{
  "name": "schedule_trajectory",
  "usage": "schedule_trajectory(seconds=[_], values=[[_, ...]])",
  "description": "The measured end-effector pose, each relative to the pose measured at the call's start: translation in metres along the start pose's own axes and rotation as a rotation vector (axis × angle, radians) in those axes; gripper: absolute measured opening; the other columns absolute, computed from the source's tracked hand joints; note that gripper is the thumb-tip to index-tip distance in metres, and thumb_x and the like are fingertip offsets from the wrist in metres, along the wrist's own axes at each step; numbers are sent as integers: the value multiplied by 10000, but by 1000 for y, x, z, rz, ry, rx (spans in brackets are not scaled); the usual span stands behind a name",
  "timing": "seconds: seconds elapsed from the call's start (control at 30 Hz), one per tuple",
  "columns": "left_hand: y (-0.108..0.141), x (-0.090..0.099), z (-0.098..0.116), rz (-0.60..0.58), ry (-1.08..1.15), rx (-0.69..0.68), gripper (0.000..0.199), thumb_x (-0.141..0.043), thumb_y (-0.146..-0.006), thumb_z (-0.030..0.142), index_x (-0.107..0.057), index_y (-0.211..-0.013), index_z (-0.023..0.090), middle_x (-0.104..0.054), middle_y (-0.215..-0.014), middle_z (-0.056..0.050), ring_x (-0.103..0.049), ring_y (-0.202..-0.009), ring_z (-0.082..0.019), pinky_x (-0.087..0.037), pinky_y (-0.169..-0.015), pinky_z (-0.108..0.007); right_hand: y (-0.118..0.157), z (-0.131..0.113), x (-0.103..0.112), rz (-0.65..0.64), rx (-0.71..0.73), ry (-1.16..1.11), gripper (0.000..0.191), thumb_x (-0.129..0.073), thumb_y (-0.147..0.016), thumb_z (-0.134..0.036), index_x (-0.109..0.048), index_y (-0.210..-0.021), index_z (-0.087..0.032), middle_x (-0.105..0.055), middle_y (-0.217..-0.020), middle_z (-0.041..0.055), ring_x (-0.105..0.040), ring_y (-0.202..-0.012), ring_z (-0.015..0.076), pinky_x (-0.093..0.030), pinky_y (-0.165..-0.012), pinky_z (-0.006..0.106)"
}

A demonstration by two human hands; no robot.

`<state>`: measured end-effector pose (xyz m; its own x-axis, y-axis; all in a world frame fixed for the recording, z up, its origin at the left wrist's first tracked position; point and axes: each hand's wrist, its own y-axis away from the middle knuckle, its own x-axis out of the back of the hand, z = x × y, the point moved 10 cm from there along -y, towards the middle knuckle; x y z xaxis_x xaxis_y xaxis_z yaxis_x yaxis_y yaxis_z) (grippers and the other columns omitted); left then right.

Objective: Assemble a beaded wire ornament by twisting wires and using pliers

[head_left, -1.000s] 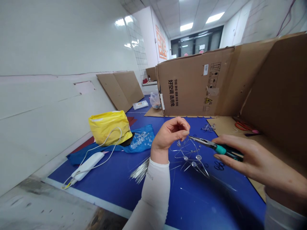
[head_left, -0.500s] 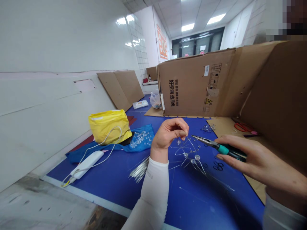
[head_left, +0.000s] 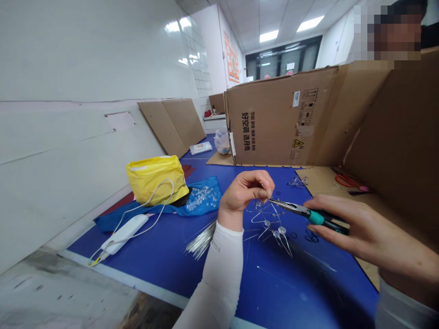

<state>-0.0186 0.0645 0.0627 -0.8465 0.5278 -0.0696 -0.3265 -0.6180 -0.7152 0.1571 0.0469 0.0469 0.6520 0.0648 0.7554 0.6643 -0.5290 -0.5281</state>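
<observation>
Beaded wire frame (head_left: 267, 224) sits pinched in the raised left hand (head_left: 245, 192), while the right hand (head_left: 356, 228) grips needle-nose pliers (head_left: 315, 217).

Ceiling lights (head_left: 269, 36) glow over white walls (head_left: 103, 55) and windows (head_left: 283, 58).

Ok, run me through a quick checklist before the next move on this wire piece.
Pliers in hand: ok. The right hand holds the needle-nose pliers by the handles.
Left-hand grip: ok. The left hand pinches the top of the wire frame, though the fingers hide the exact hold.
Plier tips on the wire: cannot tell. They sit right by the fingers, and the contact is too fine to see.
Spare beads: ok. Loose clear beads lie on the blue cloth.
Spare wire: ok. A bundle of wire pieces lies beside the left forearm.
</observation>
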Motion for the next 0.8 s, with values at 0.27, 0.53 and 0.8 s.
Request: schedule_trajectory(seconds=[0.27, 0.53, 0.8], values=[[0, 1, -5, 22, 18, 18, 309, -855, -804, 402, -673, -699, 175, -614, -682, -5, -538, -515, -81, -408, -455, -218, -1, 2, -8, -72, -17, -51, 316, -661, -941, -501, -733, -1144, -270, -785, -1041, 62, -750, -871, 242, -601, -707, 329], [0, 3, -5, 47, 11, 9, 432, -881, -748, 468, -589, -610, 181, -570, -595, 7, -525, -480, -91, -428, -426, -218, -4, -2, -8, -51, -20, -115, 321, -697, -910, -510, -752, -1110, -265, -794, -1008, 56, -757, -854, 227, -615, -740, 325], [0, 1, 9, 78, 55, -102, 433, -865, -778, 431, -564, -588, 184, -540, -588, 16, -514, -482, -85, -419, -429, -205, -12, -5, -16, -50, -19, -192, 335, -683, -914, -523, -760, -1095, -251, -804, -972, 56, -757, -827, 214, -610, -702, 308]])
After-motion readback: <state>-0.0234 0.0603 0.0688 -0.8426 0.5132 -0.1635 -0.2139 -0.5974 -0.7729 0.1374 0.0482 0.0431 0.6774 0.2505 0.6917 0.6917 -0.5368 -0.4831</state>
